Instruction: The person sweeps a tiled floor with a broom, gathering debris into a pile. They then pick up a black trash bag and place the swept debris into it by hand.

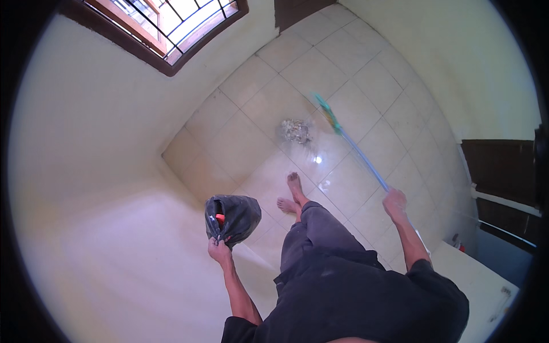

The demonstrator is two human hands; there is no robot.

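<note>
My left hand (pixel 220 251) grips the gathered rim of a black plastic bag (pixel 244 216). Something red-orange (pixel 220 219) shows in the bag's opening; the rest of what it holds is hidden. My right hand (pixel 395 203) is closed around the bluish handle (pixel 364 158) of a broom. At the handle's far end, the green broom head (pixel 329 113) is blurred and points away from me over the floor tiles. A pile of debris (pixel 296 130) lies on the tiled floor (pixel 253 145), left of the broom head and apart from it.
My bare feet (pixel 295 184) stand just short of the debris. A barred window (pixel 171 66) with a brown frame is in the wall (pixel 128 107) at upper left. A brown door or panel (pixel 296 15) stands at the far end. At right are dark brown panels (pixel 499 171) and a pale ledge (pixel 472 274).
</note>
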